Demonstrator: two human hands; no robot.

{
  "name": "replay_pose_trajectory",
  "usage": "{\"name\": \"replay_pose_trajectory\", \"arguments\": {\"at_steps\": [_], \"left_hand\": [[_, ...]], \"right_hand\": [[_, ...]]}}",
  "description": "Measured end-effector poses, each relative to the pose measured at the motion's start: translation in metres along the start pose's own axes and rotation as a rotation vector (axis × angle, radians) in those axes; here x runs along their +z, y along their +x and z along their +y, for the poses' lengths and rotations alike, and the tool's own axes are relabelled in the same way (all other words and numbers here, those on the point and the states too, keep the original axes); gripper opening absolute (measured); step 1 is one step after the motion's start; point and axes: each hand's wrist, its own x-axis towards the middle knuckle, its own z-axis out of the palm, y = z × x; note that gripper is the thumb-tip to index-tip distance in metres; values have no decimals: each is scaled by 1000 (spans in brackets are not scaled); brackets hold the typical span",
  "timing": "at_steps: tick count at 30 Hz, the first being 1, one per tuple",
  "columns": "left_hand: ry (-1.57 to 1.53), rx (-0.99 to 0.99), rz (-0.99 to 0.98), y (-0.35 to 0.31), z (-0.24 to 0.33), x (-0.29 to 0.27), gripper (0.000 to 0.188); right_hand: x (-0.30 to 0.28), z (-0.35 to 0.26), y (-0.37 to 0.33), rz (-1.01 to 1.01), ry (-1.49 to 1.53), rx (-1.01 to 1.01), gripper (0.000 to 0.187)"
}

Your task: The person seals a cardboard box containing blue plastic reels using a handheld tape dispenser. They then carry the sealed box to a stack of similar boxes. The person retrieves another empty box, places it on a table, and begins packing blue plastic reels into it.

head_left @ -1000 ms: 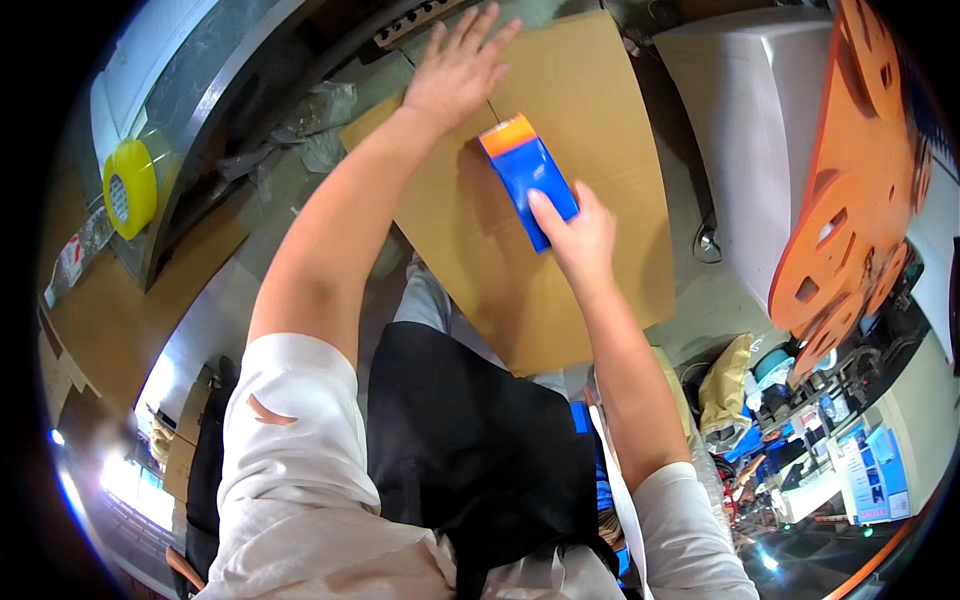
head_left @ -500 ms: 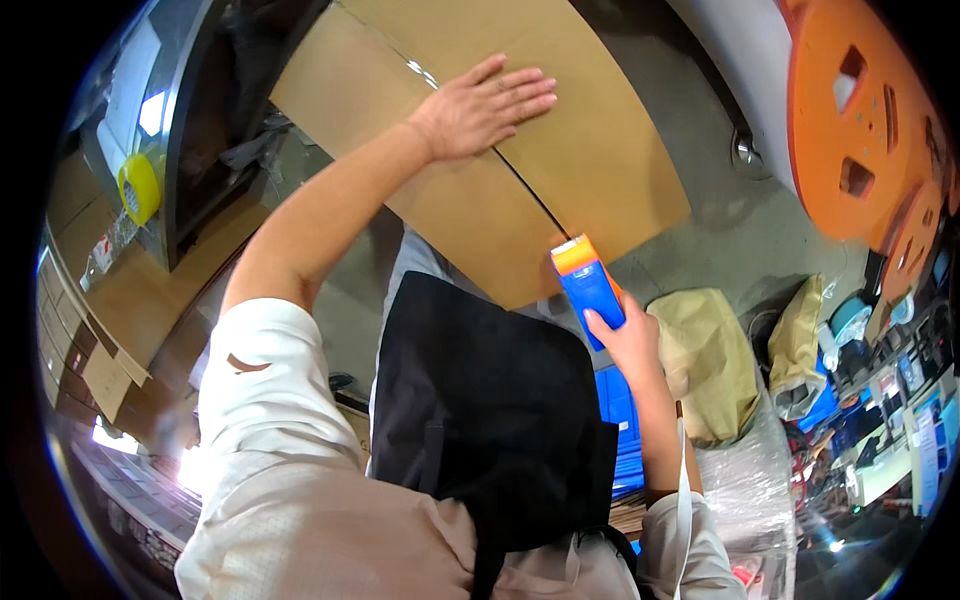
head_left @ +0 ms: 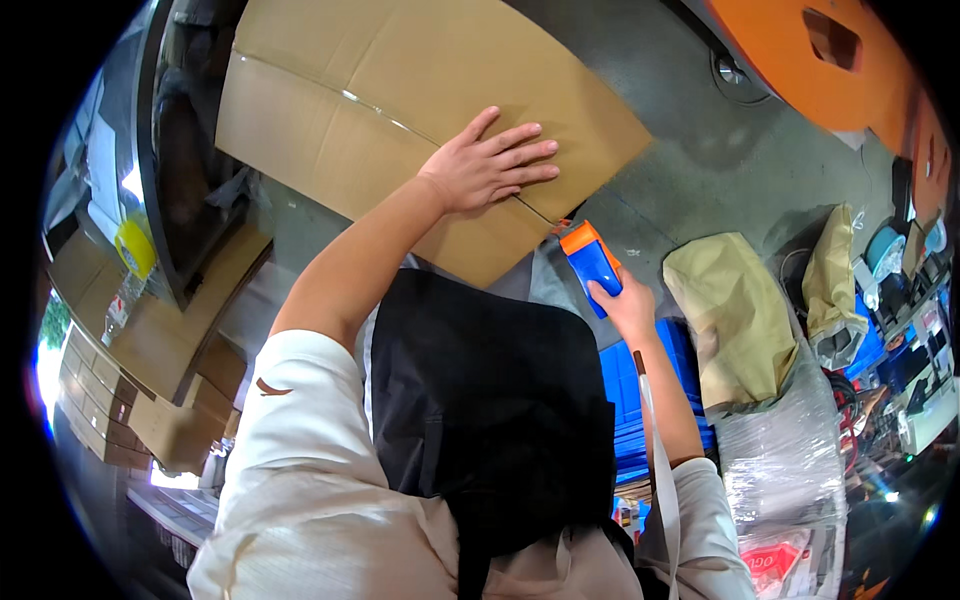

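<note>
A large brown cardboard box stands before me, its top flaps meeting along a seam with a shiny patch on it. My left hand lies flat across that seam toward the near corner, fingers spread. Just off the box's near corner, my right hand is wrapped round a blue and orange hand-held tape dispenser. Its orange end points toward the end of the seam. Whether the dispenser touches the box I cannot tell. A black apron covers my front.
On the right are tan bags, a stack of blue sheets and a plastic-wrapped bundle. An orange panel is at the far right. A yellow tape roll and a clear bottle are at the left.
The view has shifted, and the box sits farther left in it. My right hand has drawn the tape dispenser off the box's near edge. The left hand stays flat on top.
</note>
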Motion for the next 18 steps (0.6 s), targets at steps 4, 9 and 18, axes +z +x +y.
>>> {"name": "replay_pose_trajectory", "arguments": {"at_steps": [4,9,18], "left_hand": [[63,-46,-71,3,14,-10,55],[-79,425,22,-3,8,10,49],[203,373,-97,30,74,15,40]], "right_hand": [[0,-5,5,-10,-44,22,52],[14,-32,30,-46,-184,69,55],[54,-28,53,-24,-1,198,55]]}}
